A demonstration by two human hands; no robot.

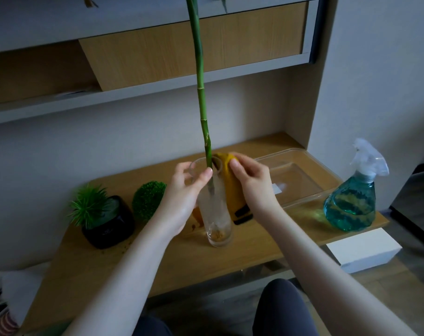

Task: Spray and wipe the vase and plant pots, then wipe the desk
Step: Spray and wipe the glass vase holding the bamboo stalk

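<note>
Vase (217, 214) wiping is judged to be under way: the tall clear glass stands upright near the middle of the desk (242, 258), its long axis vertical and its mouth turned upward, with a long green stem (201, 98) rising out of it past the top of the view. The rim is pinched by the left hand (181, 200), thumb and fingers curled round the near side of the glass. A yellow cloth (230, 187) is pressed against the far right side of the vase by the right hand (254, 183), whose fingers are curled onto the cloth; the cloth hangs down the glass, its dark tag low near the desk. The glass looks misted, so spraying of the vase is taken as done, though this cannot be confirmed. A spray bottle (351, 204) with blue liquid is set down at the right end of the desk, well apart from the vase, beside a clear tray (303, 161). Two plant pots are left of the vase: a black pot (109, 226) and, nearer, a round green plant (148, 200) whose pot is hidden. Neither is being touched, and both are judged still to be wiped. Brown crumbs lie on the desk by the pot and vase, so the desk is judged unwiped.
</note>
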